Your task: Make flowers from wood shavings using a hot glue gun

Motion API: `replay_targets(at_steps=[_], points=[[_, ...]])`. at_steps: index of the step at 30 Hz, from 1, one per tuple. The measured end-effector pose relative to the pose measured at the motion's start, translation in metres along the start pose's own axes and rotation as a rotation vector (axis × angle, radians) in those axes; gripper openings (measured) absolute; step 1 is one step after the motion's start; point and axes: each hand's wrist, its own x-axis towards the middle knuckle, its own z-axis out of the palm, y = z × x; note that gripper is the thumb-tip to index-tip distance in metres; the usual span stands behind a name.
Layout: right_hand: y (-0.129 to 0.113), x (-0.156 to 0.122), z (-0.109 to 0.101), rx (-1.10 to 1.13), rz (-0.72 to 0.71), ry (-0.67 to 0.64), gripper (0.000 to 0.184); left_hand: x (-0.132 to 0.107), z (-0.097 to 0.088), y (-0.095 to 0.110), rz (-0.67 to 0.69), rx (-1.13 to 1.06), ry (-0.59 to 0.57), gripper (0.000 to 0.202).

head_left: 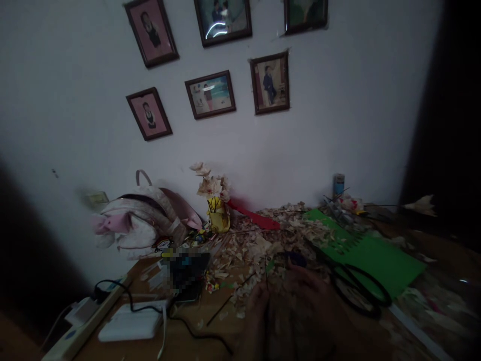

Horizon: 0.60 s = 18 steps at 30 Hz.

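Over the counter [210, 328], left hand [255, 321] & right hand [304, 316] are together, prob pinching thin stem [266, 281] up close to work it, too dark to tell; scissors [355, 291] lie handy on green card [376, 255], shavings [255, 250] nr.

Matt green card [376, 255], black plastic scissor handles [355, 291], rough pale shavings [255, 250], smooth wooden tabletop [210, 326]

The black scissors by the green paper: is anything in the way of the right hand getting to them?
Nothing visible blocks the way. The black-handled scissors lie just beside the right hand, partly on the green sheet. That spot is dark, though, so something small could be hiding there.
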Motion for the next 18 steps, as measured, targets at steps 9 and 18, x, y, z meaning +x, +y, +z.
replay_targets(at_steps=[9,18], points=[[-0.0006,0.0005,0.0009,0.240,0.057,-0.089,0.037,-0.0007,0.0045,0.0031,0.011,0.017,0.015,0.018],[-0.0019,0.0005,0.0007,0.326,0.127,-0.073,0.033,-0.0026,0.0067,0.0053,0.003,0.018,0.001,0.020]])
